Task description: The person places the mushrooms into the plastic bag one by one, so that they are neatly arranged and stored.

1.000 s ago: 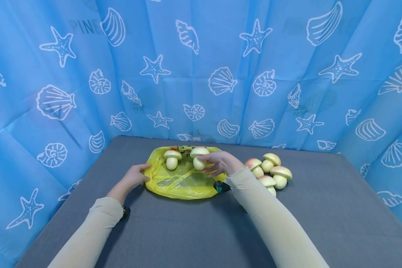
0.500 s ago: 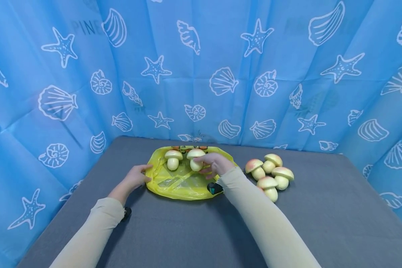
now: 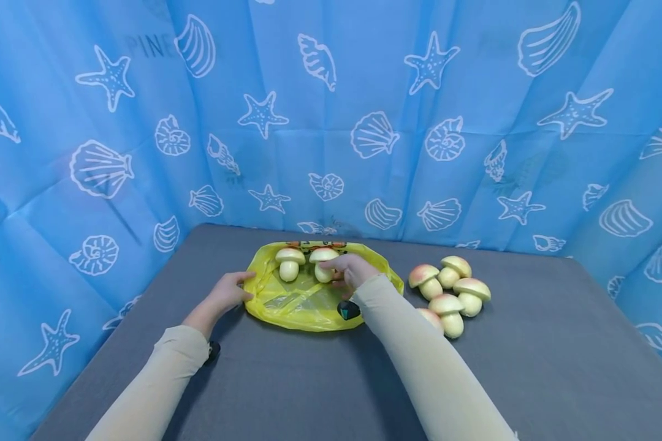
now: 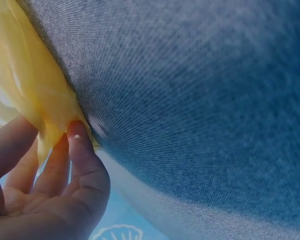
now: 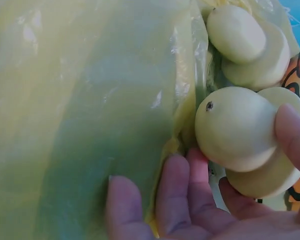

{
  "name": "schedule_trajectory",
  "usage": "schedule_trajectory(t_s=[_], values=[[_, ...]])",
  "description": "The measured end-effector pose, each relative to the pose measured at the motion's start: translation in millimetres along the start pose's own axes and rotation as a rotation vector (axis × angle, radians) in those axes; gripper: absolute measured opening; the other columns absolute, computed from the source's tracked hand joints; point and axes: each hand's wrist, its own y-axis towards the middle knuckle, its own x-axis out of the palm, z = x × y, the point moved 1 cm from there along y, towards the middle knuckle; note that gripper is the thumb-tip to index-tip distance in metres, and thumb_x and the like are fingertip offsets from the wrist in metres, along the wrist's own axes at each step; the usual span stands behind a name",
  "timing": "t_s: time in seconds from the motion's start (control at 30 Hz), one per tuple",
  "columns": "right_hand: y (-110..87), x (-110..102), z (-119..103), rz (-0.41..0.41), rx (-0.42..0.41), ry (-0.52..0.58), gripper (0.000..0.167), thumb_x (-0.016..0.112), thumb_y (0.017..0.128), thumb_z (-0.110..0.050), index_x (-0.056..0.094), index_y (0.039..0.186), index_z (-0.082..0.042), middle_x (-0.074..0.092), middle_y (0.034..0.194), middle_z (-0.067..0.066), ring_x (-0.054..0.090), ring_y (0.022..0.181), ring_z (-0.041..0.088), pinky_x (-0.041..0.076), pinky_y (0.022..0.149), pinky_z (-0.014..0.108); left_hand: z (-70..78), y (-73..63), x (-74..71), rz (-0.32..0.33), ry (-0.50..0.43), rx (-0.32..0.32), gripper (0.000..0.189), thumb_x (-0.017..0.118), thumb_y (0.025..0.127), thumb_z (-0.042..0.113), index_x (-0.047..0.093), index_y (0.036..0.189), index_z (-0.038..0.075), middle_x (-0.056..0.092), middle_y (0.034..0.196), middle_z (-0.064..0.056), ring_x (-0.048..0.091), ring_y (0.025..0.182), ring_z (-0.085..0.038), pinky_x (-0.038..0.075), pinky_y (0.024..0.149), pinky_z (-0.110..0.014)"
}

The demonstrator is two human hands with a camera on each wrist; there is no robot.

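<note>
A yellow plastic bag [image 3: 298, 313] lies flat on the grey table, its left edge between the thumb and fingers of my left hand [image 3: 227, 293]. The left wrist view shows those fingertips at the bag's crumpled edge [image 4: 45, 95]. My right hand [image 3: 354, 272] holds a pale artificial mushroom [image 3: 323, 269] over the back part of the bag. In the right wrist view the thumb lies on one side of that mushroom [image 5: 235, 130], with fingers round the other. Just left of it, another mushroom [image 3: 289, 269] stands upright on the bag.
To the right of the bag, several more pinkish-capped mushrooms [image 3: 451, 309] sit clustered on the grey table [image 3: 287, 386]. My right sleeve partly covers the nearest one. A blue curtain [image 3: 364, 177] printed with shells and starfish hangs behind and at both sides.
My right hand has carried its mushroom left and slightly down, beside the one standing on the bag. The left hand keeps its place at the bag's edge. The head view has shifted slightly.
</note>
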Motion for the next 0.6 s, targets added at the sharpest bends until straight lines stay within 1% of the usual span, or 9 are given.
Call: schedule_trajectory(t_s=[0.07,0.13,0.17,0.33,0.43,0.53,0.6], values=[[1.4,0.3,0.8,0.0,-0.002,-0.013,0.066,0.07,0.091,-0.028,0.037,0.145,-0.007,0.048,0.123,0.016,0.046,0.123,0.033,0.032,0.106,0.057,-0.6,0.7,-0.1,0.0,0.004,0.0,0.056,0.056,0.092,-0.009,0.04,0.145,-0.005,0.031,0.149,-0.032,0.027,0.138,-0.045,0.036,0.106,-0.052],[0.9,-0.4,1.4,-0.006,-0.01,-0.029,0.065,0.069,0.091,-0.028,0.037,0.144,-0.007,0.048,0.119,0.015,0.047,0.121,0.032,0.034,0.105,0.057,-0.6,0.5,0.2,-0.001,0.007,-0.001,0.056,0.056,0.092,-0.008,0.04,0.145,-0.004,0.031,0.149,-0.031,0.026,0.138,-0.045,0.036,0.107,-0.052],[0.3,-0.6,2.1,-0.005,-0.014,-0.034,0.064,0.071,0.09,-0.029,0.04,0.142,-0.007,0.049,0.115,0.014,0.049,0.118,0.032,0.035,0.103,0.057,-0.6,0.5,0.4,-0.001,0.009,-0.002,0.055,0.056,0.092,-0.008,0.04,0.145,-0.004,0.031,0.149,-0.031,0.026,0.138,-0.045,0.035,0.107,-0.052],[0.1,-1.6,5.9,-0.014,-0.039,-0.026,0.061,0.077,0.085,-0.031,0.048,0.133,-0.009,0.053,0.109,0.012,0.054,0.103,0.028,0.04,0.096,0.056,-0.6,0.0,0.9,-0.002,0.006,0.006,0.055,0.055,0.092,-0.008,0.041,0.145,-0.004,0.031,0.149,-0.031,0.026,0.139,-0.045,0.035,0.107,-0.052],[1.7,-0.6,7.5,-0.002,-0.047,-0.026,0.066,0.076,0.085,-0.033,0.044,0.138,-0.008,0.052,0.114,0.013,0.051,0.105,0.028,0.041,0.095,0.055,-1.0,-1.3,0.3,-0.003,0.006,0.017,0.054,0.055,0.092,-0.008,0.04,0.145,-0.005,0.031,0.149,-0.031,0.025,0.139,-0.045,0.035,0.107,-0.052],[-0.5,0.2,8.1,0.023,-0.055,-0.026,0.073,0.074,0.087,-0.033,0.037,0.145,-0.008,0.048,0.125,0.016,0.048,0.111,0.029,0.042,0.095,0.053,-0.4,-2.1,0.4,-0.004,0.01,0.028,0.054,0.055,0.092,-0.008,0.04,0.144,-0.006,0.03,0.149,-0.031,0.025,0.138,-0.046,0.035,0.107,-0.053],[-0.3,0.1,9.2,0.033,-0.063,-0.023,0.076,0.073,0.088,-0.034,0.034,0.147,-0.008,0.047,0.129,0.017,0.047,0.111,0.029,0.042,0.093,0.052,-0.1,-2.4,0.6,-0.003,0.013,0.03,0.054,0.055,0.093,-0.008,0.04,0.145,-0.005,0.031,0.149,-0.031,0.025,0.138,-0.046,0.035,0.106,-0.052]])
